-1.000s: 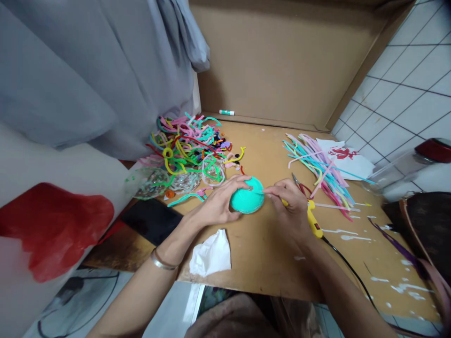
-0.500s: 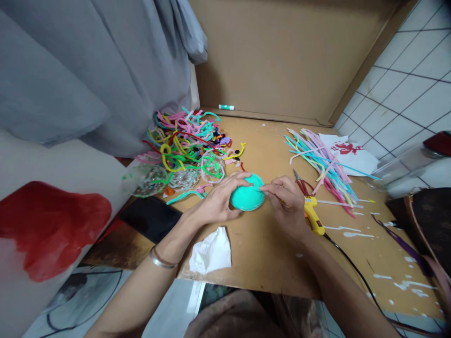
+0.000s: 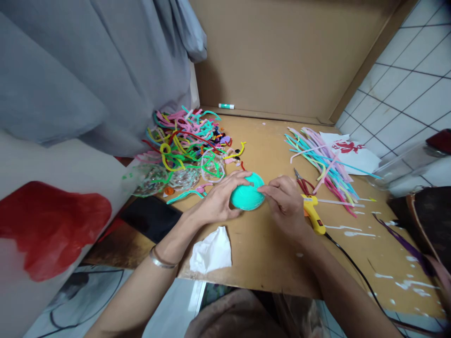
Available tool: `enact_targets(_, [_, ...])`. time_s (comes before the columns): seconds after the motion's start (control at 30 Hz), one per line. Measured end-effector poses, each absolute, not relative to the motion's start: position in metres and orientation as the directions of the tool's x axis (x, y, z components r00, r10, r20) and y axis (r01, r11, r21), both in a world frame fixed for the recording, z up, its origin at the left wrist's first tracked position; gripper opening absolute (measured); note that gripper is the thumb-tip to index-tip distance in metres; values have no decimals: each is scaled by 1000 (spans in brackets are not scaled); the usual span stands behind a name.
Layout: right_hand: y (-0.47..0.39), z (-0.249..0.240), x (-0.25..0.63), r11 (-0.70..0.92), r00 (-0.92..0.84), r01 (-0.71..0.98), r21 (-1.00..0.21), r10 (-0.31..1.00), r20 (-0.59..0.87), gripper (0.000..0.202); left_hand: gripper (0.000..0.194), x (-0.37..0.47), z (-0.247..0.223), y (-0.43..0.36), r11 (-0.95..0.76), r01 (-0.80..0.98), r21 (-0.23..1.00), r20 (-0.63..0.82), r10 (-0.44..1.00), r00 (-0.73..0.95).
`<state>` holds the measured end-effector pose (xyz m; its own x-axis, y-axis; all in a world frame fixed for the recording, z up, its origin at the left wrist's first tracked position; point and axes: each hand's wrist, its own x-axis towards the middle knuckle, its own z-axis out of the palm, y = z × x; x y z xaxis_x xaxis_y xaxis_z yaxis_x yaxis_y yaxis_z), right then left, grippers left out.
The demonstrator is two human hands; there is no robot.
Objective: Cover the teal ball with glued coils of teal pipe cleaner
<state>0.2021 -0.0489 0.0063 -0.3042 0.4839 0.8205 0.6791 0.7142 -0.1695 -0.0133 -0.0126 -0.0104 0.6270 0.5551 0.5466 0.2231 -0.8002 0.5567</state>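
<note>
A rounded turquoise piece (image 3: 248, 198), its surface ringed with fine lines like coiled pipe cleaner, sits low over the middle of the table. My left hand (image 3: 221, 195) grips it from the left, fingers over the top and thumb below. My right hand (image 3: 283, 199) is closed in a pinch, its fingertips touching the right side of the turquoise piece. Whatever lies between those fingertips is too small to make out. Just right of that hand lie a yellow glue gun (image 3: 314, 216) and red-handled pliers (image 3: 305, 184).
A tangled heap of coloured pipe cleaners (image 3: 186, 141) is at the back left, with clear plastic pieces (image 3: 185, 178) before it. Straight pipe cleaners (image 3: 327, 164) lie back right. A black phone-like slab (image 3: 151, 218), a white tissue (image 3: 211, 251) and a glue stick (image 3: 226, 106) are also here.
My right fingertips have shifted slightly left against the turquoise piece. My left hand keeps its hold with hardly any movement.
</note>
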Motion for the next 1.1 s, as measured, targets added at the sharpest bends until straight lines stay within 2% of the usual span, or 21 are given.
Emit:
enact_targets(0.17, [-48, 6, 202, 695, -317, 709, -116, 462, 828, 22, 65, -14, -10, -14, -804, 226, 550, 548, 552, 628])
enact_targets(1.1, [-41, 0, 207, 660, -347, 746, -88, 498, 795, 26, 66, -13, -11, -14, -817, 263, 514, 546, 548, 634])
